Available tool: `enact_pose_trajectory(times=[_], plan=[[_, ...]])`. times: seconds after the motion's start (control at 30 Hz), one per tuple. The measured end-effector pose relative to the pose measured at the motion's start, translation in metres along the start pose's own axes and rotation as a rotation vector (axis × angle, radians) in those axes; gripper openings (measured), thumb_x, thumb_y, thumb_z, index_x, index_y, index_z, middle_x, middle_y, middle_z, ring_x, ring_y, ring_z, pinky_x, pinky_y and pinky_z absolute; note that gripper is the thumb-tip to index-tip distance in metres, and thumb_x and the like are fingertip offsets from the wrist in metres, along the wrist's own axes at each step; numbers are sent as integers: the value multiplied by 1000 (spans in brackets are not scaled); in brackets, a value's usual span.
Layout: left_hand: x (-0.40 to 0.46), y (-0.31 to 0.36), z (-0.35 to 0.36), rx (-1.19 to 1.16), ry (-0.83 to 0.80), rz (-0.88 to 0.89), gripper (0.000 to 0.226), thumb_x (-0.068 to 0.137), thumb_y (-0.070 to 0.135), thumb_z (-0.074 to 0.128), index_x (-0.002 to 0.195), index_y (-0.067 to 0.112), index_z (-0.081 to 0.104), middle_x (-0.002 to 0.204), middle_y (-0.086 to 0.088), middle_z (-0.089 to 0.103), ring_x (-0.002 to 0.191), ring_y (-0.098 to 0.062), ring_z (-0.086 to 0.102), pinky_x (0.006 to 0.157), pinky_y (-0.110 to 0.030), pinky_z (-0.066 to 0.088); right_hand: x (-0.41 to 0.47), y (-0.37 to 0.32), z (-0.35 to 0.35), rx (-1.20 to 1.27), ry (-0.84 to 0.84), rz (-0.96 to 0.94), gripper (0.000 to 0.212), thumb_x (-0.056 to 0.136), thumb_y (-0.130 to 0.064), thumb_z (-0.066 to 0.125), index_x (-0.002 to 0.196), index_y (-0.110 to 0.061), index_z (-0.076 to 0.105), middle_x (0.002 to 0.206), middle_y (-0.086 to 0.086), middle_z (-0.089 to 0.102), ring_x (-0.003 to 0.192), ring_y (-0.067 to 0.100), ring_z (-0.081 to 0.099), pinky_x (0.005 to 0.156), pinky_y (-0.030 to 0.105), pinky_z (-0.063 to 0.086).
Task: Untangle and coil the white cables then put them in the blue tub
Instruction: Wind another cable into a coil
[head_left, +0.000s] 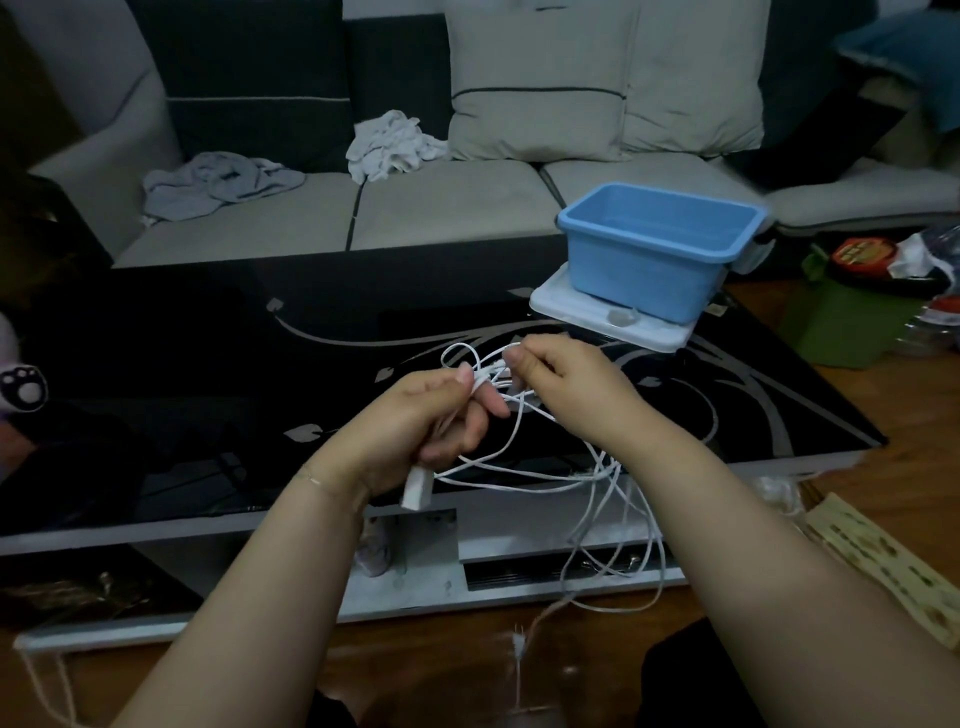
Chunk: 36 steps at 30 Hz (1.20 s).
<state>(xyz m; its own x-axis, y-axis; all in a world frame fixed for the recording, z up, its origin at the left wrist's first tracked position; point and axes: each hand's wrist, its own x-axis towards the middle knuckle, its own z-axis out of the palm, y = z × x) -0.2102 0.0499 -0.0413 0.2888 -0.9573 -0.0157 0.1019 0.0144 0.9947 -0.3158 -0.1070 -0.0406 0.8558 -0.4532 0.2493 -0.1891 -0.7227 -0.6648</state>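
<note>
- At 9 o'clock of the view, at the left edge, a soft toy with a paw print (21, 392) is seen beside the black glass table (208, 364).
- At 11 o'clock, on the grey sofa (447, 208), a grey cloth (218, 182) and a white cloth (392, 143) are laid, crumpled, well apart from the table.
- Near the centre, the left hand (415, 431) is held above the table; its fingers are curled around a bundle of the white cables (545, 467), and a white plug block (417, 488) hangs just under the palm.
- Just to the right, at about 1 o'clock from the left hand, the right hand (561, 387) is raised; a cable end is pinched between its thumb and fingers, close to the left fingertips.
- From both hands the tangled loops are hung down at 5 o'clock, over the front edge of the table, and a two-pin plug (518, 644) is seen low, near the wooden floor.
- At 1 o'clock the blue tub (660, 244) is placed on a white lid (608, 317) at the far right corner of the table, well apart from the cables.
- At 3 o'clock, a green box (841, 327) stands on the floor.
</note>
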Motion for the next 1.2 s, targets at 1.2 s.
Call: enact_pose_trajectory(times=[1.2], plan=[[6,-10,7,881,238,-11,65,89,68,22,94,19,64,65,12,61,62,-3,55,64,-33,46,-13,-13,-7,-300,-194,-37,43,79,-60,57,67,-20,51,63,-6,52,61,10,49,55,29,35]])
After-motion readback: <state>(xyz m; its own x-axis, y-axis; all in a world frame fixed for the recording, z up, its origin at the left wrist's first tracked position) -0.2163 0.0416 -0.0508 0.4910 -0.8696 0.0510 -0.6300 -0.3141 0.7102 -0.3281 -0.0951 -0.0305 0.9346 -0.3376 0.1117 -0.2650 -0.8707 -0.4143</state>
